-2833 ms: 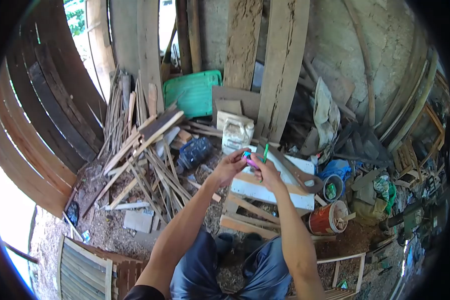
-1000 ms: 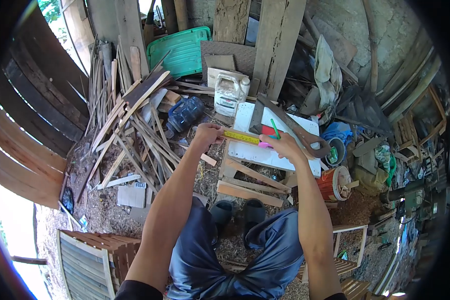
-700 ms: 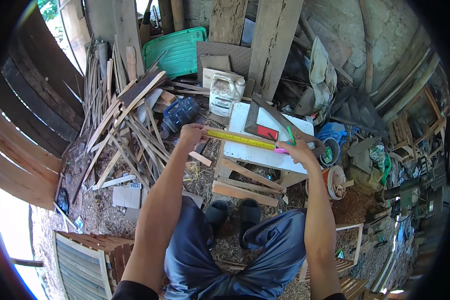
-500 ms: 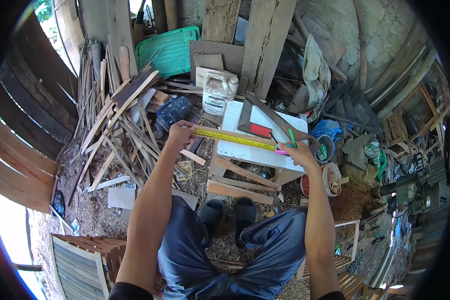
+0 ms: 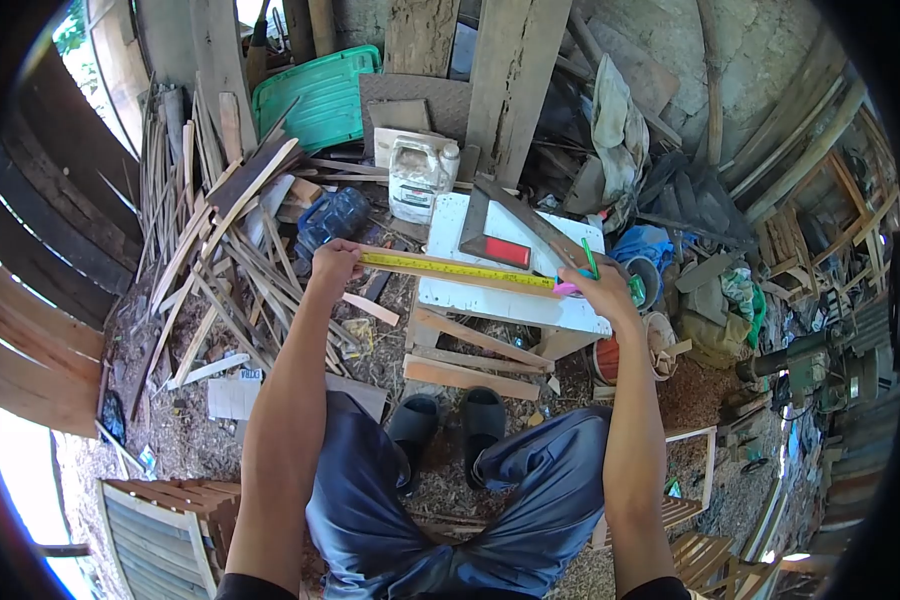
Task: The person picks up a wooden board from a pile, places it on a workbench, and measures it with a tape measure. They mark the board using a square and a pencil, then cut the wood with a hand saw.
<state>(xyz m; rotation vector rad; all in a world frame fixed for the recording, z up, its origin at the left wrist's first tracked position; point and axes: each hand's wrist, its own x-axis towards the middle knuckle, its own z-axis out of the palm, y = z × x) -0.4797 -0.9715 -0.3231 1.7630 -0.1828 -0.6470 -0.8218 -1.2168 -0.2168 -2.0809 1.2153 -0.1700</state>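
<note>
The desk (image 5: pixel 540 316) is low and has a white top. On this top, toward its far side, lies a dark angled tool (image 5: pixel 476 222) with a red panel (image 5: pixel 507 251). Around it, the floor (image 5: pixel 175 432) is covered with small wood chips. Directly on the floor are a whitish jug (image 5: pixel 415 192), a blue bottle (image 5: pixel 334 216), loose sticks (image 5: pixel 235 224) in a pile, and a red bucket (image 5: pixel 606 358), partly hidden.

Pink tape-measure case (image 5: pixel 565 288) partly hidden by right hand (image 5: pixel 604 291), blade markings (image 5: pixel 455 267) too small to read, black sleeves (image 5: pixel 260 588) cut off below
</note>
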